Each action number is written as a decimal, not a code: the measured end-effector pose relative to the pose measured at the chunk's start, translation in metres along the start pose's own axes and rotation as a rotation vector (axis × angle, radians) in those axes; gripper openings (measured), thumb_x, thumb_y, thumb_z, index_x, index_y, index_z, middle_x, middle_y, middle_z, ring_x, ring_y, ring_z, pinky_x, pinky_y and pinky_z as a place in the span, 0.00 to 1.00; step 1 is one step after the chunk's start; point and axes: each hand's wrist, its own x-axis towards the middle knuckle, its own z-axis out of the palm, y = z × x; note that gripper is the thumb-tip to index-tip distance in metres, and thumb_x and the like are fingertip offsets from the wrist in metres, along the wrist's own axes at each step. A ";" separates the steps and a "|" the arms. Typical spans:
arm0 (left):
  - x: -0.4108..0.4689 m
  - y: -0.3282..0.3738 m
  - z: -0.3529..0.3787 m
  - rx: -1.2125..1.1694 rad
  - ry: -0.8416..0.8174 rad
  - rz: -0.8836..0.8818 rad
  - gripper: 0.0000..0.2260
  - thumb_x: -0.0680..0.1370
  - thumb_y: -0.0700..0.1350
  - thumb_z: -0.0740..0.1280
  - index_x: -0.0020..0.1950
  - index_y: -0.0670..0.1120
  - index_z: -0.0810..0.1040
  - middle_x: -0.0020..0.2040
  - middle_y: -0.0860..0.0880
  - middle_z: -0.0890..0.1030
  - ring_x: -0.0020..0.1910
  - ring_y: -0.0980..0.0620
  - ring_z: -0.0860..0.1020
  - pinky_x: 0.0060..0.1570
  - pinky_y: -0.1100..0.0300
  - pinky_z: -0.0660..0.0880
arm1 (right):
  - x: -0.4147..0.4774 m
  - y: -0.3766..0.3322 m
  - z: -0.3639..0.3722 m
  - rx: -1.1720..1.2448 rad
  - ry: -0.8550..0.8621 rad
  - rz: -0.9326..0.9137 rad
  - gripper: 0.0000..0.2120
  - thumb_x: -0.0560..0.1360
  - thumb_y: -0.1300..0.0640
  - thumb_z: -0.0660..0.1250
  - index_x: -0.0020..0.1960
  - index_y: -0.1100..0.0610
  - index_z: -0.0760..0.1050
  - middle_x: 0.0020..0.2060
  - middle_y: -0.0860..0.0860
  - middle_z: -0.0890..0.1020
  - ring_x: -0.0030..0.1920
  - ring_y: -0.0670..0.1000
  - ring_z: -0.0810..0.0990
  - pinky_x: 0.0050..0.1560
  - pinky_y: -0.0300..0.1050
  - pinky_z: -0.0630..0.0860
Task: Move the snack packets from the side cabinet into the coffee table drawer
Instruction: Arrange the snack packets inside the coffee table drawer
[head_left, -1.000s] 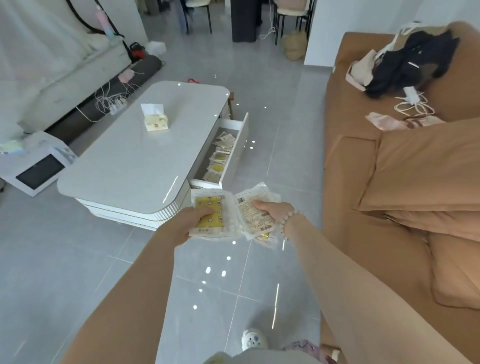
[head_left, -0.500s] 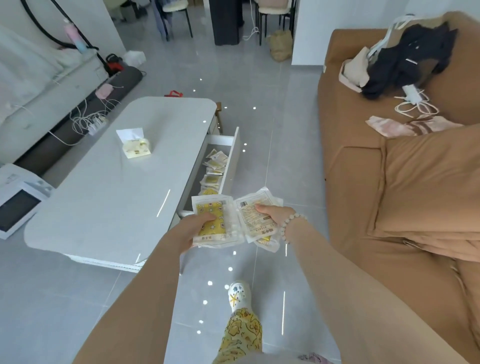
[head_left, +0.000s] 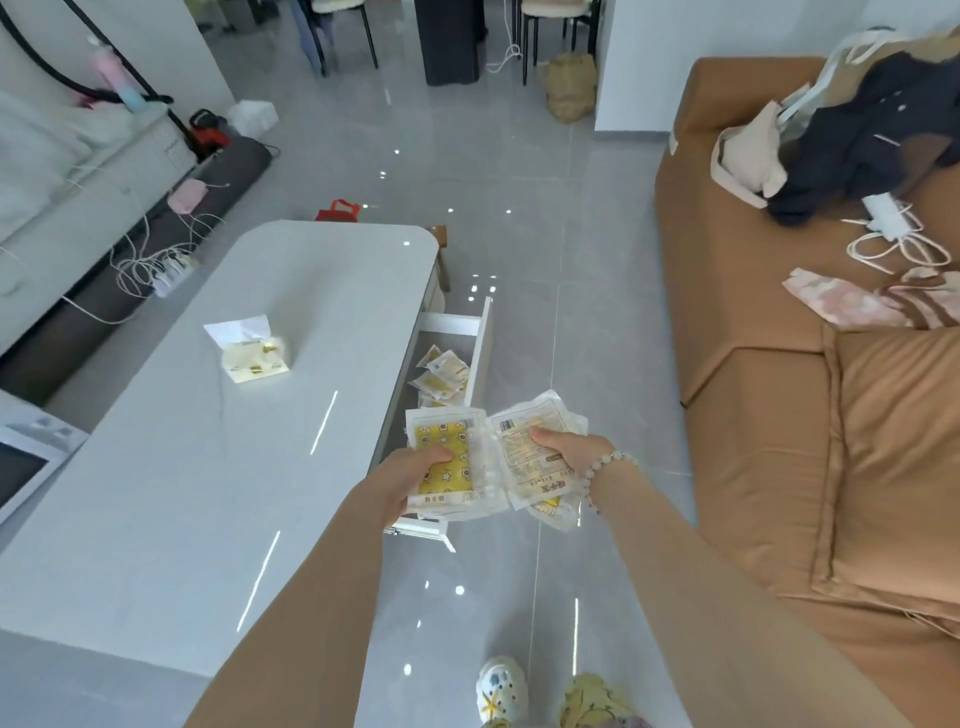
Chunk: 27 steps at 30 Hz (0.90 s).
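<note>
We stand by the open drawer (head_left: 482, 343).
Our left grip (head_left: 415, 475) clasps a yellow packet (head_left: 448, 460); our right grip (head_left: 569, 449) clasps several pale packets (head_left: 519, 470).

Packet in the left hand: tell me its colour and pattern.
The packet is clear plastic with a yellow star-patterned panel; the head view shows it.

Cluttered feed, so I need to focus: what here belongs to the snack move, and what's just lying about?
Job: left hand, yellow packet; right hand, packet stack; open drawer, packets inside it.
Lying about: tissue pack, sofa, dark clothing, white cable.
</note>
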 end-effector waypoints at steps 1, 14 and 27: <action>0.007 0.005 0.001 0.001 -0.006 -0.011 0.03 0.77 0.42 0.66 0.49 0.45 0.78 0.44 0.46 0.83 0.43 0.49 0.81 0.44 0.56 0.77 | 0.007 -0.004 -0.001 0.002 0.000 0.015 0.15 0.68 0.51 0.75 0.46 0.61 0.77 0.40 0.54 0.82 0.37 0.51 0.81 0.37 0.41 0.77; 0.148 0.086 0.042 -0.041 0.039 -0.160 0.11 0.77 0.42 0.66 0.59 0.43 0.77 0.53 0.43 0.83 0.54 0.44 0.80 0.55 0.51 0.76 | 0.155 -0.095 -0.037 -0.098 -0.066 0.168 0.22 0.67 0.48 0.76 0.53 0.63 0.79 0.45 0.56 0.84 0.44 0.55 0.84 0.49 0.49 0.81; 0.250 0.108 0.020 -0.423 0.315 -0.288 0.05 0.77 0.39 0.66 0.52 0.43 0.78 0.45 0.44 0.83 0.44 0.45 0.81 0.49 0.49 0.78 | 0.282 -0.168 0.029 -0.372 -0.144 0.277 0.37 0.70 0.42 0.71 0.68 0.65 0.68 0.65 0.60 0.74 0.62 0.58 0.75 0.60 0.48 0.71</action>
